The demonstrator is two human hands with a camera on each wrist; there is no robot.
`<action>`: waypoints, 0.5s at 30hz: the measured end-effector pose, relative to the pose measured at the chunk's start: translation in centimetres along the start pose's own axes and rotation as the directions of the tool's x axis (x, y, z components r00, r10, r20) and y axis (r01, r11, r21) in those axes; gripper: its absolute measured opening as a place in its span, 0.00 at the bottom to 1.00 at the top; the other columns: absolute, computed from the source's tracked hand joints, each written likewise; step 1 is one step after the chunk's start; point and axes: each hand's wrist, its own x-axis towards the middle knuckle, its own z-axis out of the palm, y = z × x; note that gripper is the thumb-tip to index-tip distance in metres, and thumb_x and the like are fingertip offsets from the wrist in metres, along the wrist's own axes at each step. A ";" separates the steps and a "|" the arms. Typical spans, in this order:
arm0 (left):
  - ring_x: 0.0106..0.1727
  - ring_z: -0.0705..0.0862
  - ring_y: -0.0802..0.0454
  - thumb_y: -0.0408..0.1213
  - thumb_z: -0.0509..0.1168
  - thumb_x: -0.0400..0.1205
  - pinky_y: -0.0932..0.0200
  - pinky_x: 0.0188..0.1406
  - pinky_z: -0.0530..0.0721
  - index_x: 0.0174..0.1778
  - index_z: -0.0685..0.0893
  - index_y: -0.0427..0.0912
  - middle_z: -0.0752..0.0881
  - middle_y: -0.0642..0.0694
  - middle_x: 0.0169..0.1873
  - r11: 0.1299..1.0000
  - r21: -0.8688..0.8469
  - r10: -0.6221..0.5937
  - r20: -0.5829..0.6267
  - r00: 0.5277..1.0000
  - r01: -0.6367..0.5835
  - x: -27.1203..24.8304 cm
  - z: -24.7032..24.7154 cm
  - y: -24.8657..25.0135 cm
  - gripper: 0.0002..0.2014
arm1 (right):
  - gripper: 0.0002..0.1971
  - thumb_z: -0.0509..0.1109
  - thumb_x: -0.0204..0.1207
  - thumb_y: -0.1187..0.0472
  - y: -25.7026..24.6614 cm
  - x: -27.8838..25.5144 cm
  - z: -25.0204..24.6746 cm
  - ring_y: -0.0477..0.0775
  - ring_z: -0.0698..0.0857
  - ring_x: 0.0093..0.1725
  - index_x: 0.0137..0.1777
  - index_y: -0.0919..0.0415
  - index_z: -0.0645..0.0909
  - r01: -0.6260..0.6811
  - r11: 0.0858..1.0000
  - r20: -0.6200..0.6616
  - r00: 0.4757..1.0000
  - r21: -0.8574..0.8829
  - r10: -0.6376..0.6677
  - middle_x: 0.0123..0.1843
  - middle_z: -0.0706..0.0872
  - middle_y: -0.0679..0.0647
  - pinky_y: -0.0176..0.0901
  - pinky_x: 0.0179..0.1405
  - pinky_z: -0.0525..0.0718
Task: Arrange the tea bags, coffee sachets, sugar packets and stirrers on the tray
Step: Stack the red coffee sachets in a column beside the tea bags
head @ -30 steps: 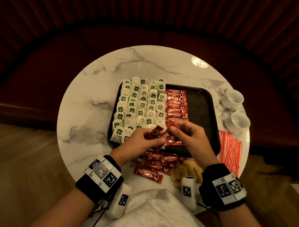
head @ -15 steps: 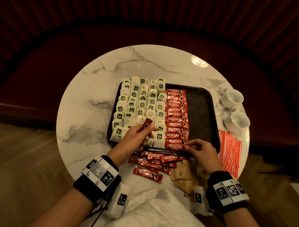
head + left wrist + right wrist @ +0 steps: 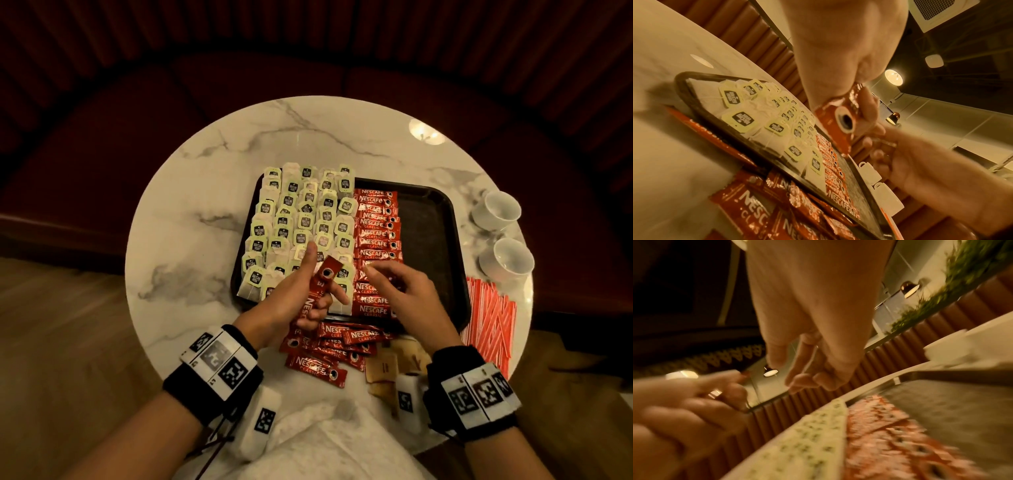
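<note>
- Step in hand, as judged: the column of coffee sachets on the tray is being filled; one more sachet is up for hand-over or placing.
- Tea bags are laid in rows over the left part of the tray; the coffee column sits just right of them, running far to near. The right part of the tray is bare.
- Left hand: closed round one held sachet, thumb up, sachet tilted with its printed-cup end raised over the near tea bags. The left wrist view confirms the pinch at the sachet's top.
- Right hand: over the near end of the coffee column, fingers loosely curled, forefinger and thumb close together and pointed at the held sachet. Nothing is clearly seen in it; the right wrist view is blurred, so a light touch on the column cannot be ruled out.
- Loose sachets lie in a heap on the table just near of the tray; brown sugar packets beside them to the right; stirrers on the table right of the tray. None of these are on the tray yet.
- Next move calls for: the held sachet to be turned flat, label up, and lined with the column without disturbing the near tea bags.
</note>
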 end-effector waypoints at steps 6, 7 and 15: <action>0.20 0.69 0.58 0.74 0.40 0.75 0.68 0.15 0.63 0.42 0.81 0.45 0.75 0.48 0.24 0.998 0.048 -0.039 0.013 0.999 0.038 0.1 0.6 -0.3 0.38 | 0.06 0.72 0.81 0.57 -3.0 0.3 1.8 0.50 0.90 0.49 0.54 0.54 0.88 0.120 0.987 0.192 0.971 0.106 -0.139 0.48 0.92 0.48 0.44 0.52 0.88; 0.20 0.70 0.58 0.74 0.40 0.76 0.68 0.14 0.64 0.42 0.82 0.44 0.76 0.48 0.24 0.998 0.056 -0.031 0.017 0.999 0.030 0.1 0.4 -0.3 0.38 | 0.06 0.71 0.81 0.59 -2.8 0.5 1.7 0.50 0.90 0.48 0.53 0.56 0.88 0.109 0.985 0.169 0.977 0.132 -0.131 0.47 0.92 0.50 0.43 0.51 0.88; 0.19 0.68 0.59 0.64 0.55 0.81 0.67 0.15 0.62 0.53 0.83 0.41 0.81 0.50 0.29 0.991 0.069 0.126 -0.214 0.969 -0.114 0.9 -1.8 -0.5 0.28 | 0.07 0.69 0.80 0.67 -0.1 3.2 -1.2 0.48 0.90 0.42 0.56 0.64 0.84 -0.059 0.793 -0.117 0.980 0.607 0.162 0.44 0.92 0.54 0.33 0.42 0.88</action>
